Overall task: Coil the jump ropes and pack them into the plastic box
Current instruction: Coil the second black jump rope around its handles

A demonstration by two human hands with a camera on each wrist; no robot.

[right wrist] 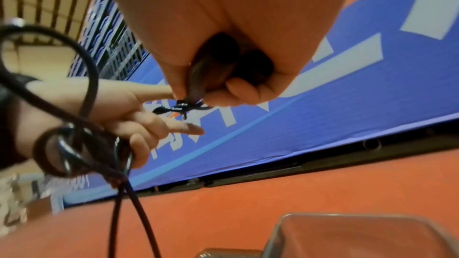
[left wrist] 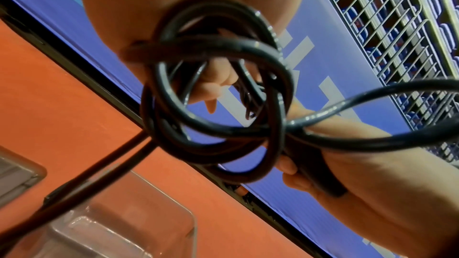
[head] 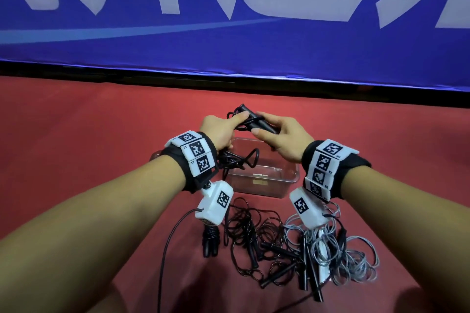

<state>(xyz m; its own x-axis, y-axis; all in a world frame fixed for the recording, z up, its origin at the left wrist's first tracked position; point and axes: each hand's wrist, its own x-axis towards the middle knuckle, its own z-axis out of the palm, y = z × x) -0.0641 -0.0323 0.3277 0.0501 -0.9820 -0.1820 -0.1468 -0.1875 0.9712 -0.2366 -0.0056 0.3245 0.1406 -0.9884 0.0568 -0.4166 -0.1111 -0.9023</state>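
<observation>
My right hand (head: 282, 140) grips two black handles (head: 259, 123); my left hand (head: 219, 132) holds the coiled rope (left wrist: 213, 93) above the plastic box (head: 264, 180).

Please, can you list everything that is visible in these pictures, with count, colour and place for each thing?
jump rope in the hands: one, black, coiled, held above the plastic box; both handles gripped together.
plastic box: one, clear, on the floor under the hands.
loose jump ropes: several, black, tangled on the floor nearer the person than the box; exact count cannot be told.
grey rope: at least one, grey, right side of the tangle.
floor: red.
banner: one, blue with white characters, behind the floor.
left hand: holds the coils.
right hand: grips the handles.
wrist bands: two, black with white markers.
</observation>
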